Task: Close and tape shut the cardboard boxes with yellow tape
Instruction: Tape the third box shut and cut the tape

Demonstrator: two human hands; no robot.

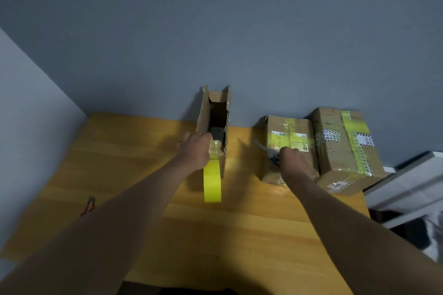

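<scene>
A narrow cardboard box [203, 112] stands upright at the back of the wooden table [143, 175], its top flaps open. My left hand [195, 151] grips the yellow tape roll [212, 182] at the box's front lower edge; the roll hangs below my fingers. My right hand [296, 163] holds scissors [266, 149], blades pointing left towards the open box, in front of a taped box [290, 136]. A second, larger taped box [345, 148] lies right of it. Both carry yellow tape strips.
A small red-handled tool [88, 206] lies near the table's left edge. A grey wall rises right behind the boxes. White furniture [412, 184] and dark items stand beyond the table's right edge.
</scene>
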